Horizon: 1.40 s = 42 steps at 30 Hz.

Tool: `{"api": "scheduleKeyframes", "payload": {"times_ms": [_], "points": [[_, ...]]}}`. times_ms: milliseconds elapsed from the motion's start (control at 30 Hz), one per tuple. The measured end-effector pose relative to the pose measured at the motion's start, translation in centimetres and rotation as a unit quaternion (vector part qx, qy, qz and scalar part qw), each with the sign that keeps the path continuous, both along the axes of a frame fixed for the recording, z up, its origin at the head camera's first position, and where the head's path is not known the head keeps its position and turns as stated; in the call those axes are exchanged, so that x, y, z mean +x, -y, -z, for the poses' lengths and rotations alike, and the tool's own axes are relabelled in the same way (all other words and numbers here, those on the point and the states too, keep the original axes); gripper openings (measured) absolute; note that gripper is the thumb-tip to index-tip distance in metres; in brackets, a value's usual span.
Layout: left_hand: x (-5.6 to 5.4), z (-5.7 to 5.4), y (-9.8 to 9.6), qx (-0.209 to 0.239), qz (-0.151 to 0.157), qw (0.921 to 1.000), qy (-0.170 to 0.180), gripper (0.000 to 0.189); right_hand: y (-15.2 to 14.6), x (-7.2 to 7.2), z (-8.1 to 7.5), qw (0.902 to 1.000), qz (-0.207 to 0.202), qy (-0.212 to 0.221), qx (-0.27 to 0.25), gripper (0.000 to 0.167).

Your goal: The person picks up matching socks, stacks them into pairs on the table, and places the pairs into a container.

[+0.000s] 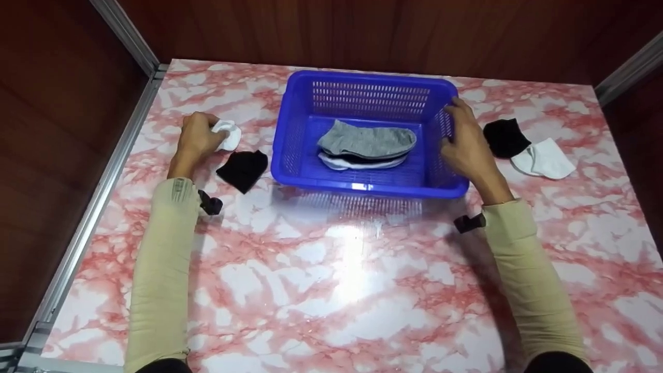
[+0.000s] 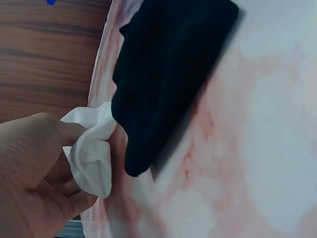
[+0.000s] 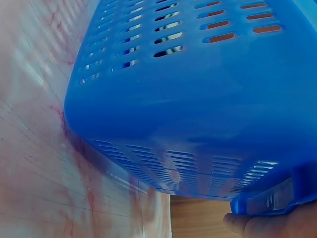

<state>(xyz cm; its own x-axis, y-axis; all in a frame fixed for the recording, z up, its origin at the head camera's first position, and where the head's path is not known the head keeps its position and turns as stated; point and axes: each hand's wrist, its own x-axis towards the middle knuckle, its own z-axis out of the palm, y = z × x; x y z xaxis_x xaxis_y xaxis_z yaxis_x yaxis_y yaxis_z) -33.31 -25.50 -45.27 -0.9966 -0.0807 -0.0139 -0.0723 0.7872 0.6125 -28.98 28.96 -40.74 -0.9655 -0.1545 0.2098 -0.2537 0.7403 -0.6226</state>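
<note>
My left hand [image 1: 197, 139] pinches a bunched white sock [image 1: 231, 137] at the left of the table; the left wrist view shows this white sock [image 2: 93, 163] between thumb and fingers. Beside it lies a folded black sock [image 1: 243, 170], large in the left wrist view. My right hand [image 1: 467, 147] grips the right rim of a blue plastic basket [image 1: 321, 184]. In the right wrist view the fingers [image 3: 277, 225] curl at the rim of the slotted basket [image 3: 198, 109]. Inside the basket, a grey sock [image 1: 368, 141] lies on top of black and white ones.
Right of the basket lie a folded black sock [image 1: 505, 137] and a folded white sock [image 1: 550, 159], overlapping. The red-and-white marbled table [image 1: 331, 311] is bounded by dark wooden panels [image 1: 362, 31] at the back and sides, with a metal strip [image 1: 98, 202] along the left.
</note>
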Motion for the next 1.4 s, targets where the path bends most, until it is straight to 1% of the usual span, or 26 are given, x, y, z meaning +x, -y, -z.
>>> {"api": "scheduleKeyframes", "payload": {"times_ms": [67, 300, 500, 633, 733, 967, 1067, 1167, 1233, 1300, 1400], "points": [[0.1, -0.2, -0.2, -0.002, 0.001, 1.0000, -0.004, 0.036, 0.0, 0.1, 0.1, 1.0000, -0.001, -0.001, 0.000, 0.064], [0.3, -1.3, -1.2, 0.012, 0.011, 0.9998, -0.007, 0.038, 0.1, 0.1, 0.0, 1.0000, -0.004, -0.003, -0.002, 0.062], [0.6, -2.1, -2.1, 0.027, 0.020, 0.9991, -0.027, 0.038, 0.0, 0.1, 0.0, 1.0000, -0.002, -0.004, 0.000, 0.060], [1.1, -2.6, -2.8, 0.039, 0.019, 0.9983, -0.038, 0.035, 0.0, 0.0, 0.0, 1.0000, -0.003, -0.007, -0.001, 0.060], [1.8, -3.1, -3.4, 0.055, 0.022, 0.9972, -0.047, 0.034, 0.0, -0.1, 0.1, 1.0000, -0.004, -0.008, -0.002, 0.060], [3.5, -4.6, -5.3, 0.088, 0.024, 0.9940, -0.061, 0.031, 0.1, 0.0, 0.1, 0.9999, -0.004, -0.013, -0.004, 0.059], [4.3, -5.1, -6.2, 0.107, 0.029, 0.9908, -0.078, 0.028, 0.1, 0.0, 0.0, 0.9999, -0.002, -0.010, -0.005, 0.058], [5.2, -5.5, -7.2, 0.126, 0.048, 0.9855, -0.103, 0.025, 0.2, 0.0, 0.0, 0.9999, -0.001, -0.009, -0.007, 0.058], [5.9, -5.9, -8.1, 0.138, 0.067, 0.9816, -0.113, 0.025, 0.2, 0.0, 0.0, 0.9999, -0.002, -0.010, -0.008, 0.058], [6.8, -6.4, -9.0, 0.148, 0.088, 0.9782, -0.116, 0.025, 0.1, 0.0, 0.0, 0.9999, -0.003, -0.013, -0.010, 0.057], [8.1, -7.2, -10.3, 0.160, 0.115, 0.9742, -0.111, 0.027, 0.1, 0.0, 0.2, 0.9997, 0.001, -0.020, -0.012, 0.055]]}}
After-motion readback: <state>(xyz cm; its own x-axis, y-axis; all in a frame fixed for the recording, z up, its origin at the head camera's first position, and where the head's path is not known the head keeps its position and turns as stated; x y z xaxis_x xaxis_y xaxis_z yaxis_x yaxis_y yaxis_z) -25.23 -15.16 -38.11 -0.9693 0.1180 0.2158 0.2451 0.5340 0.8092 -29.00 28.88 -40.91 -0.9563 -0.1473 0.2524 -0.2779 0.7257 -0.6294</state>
